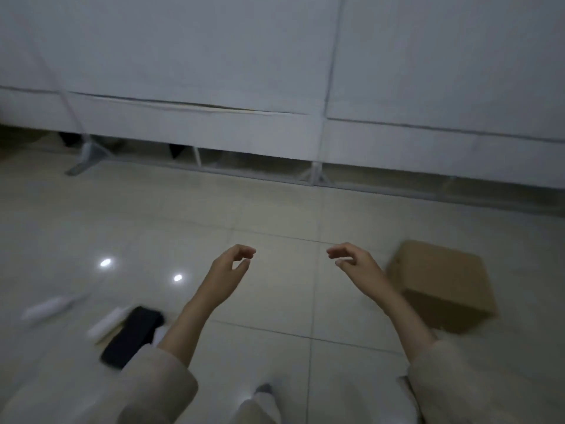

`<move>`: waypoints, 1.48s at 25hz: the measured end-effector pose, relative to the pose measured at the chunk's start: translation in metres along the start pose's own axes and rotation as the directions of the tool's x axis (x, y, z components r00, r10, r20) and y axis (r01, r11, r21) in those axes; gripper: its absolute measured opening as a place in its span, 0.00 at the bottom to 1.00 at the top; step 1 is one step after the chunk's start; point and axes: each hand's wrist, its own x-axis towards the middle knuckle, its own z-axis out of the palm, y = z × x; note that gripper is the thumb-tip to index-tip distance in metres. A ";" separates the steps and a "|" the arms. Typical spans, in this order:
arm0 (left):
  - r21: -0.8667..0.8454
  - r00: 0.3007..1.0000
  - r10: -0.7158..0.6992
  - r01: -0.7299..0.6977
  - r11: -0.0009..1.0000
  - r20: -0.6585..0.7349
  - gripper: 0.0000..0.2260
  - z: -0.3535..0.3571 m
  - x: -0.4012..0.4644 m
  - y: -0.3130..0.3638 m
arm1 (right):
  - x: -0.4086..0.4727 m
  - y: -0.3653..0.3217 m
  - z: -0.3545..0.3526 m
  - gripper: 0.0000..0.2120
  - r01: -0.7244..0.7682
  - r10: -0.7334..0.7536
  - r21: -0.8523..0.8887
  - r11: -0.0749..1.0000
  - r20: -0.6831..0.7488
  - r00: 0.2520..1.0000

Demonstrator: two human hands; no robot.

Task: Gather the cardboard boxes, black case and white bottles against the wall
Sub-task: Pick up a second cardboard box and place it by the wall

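Note:
My left hand [227, 272] and my right hand [356, 264] hover in mid-air over the tiled floor, fingers loosely curled, holding nothing. A brown cardboard box [443, 286] sits on the floor just right of my right hand, partly behind my forearm. At lower left a black case [131, 335] lies on the floor, partly on a flat piece of cardboard [108, 335]. One white bottle [107, 322] lies beside the case and another white bottle [49, 307] lies further left, blurred. The white wall panels [214, 71] stand ahead.
The wall panels rest on a metal frame with a foot [82, 163] jutting onto the floor at left, and there is a dark gap beneath. Glossy beige tiles [275, 209] stretch between me and the wall. My foot [264, 390] shows at the bottom.

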 end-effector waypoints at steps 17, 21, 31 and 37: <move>-0.083 0.832 0.228 -0.216 0.973 0.506 0.08 0.386 0.218 0.211 | 0.007 0.185 -0.344 0.13 -0.339 0.362 0.129 0.932 -0.393 0.845; -0.028 0.818 0.189 -0.207 0.978 0.543 0.09 0.446 0.248 0.236 | 0.018 0.230 -0.403 0.14 -0.341 0.398 0.206 0.917 -0.435 0.808; 0.007 0.918 -0.042 0.043 0.999 0.393 0.09 0.603 0.292 0.260 | 0.083 0.365 -0.542 0.13 -0.441 0.457 0.118 0.890 -0.226 0.861; 0.067 0.914 -0.217 0.207 0.976 0.344 0.10 0.663 0.305 0.260 | 0.124 0.439 -0.587 0.14 -0.545 0.560 0.129 0.829 -0.196 0.805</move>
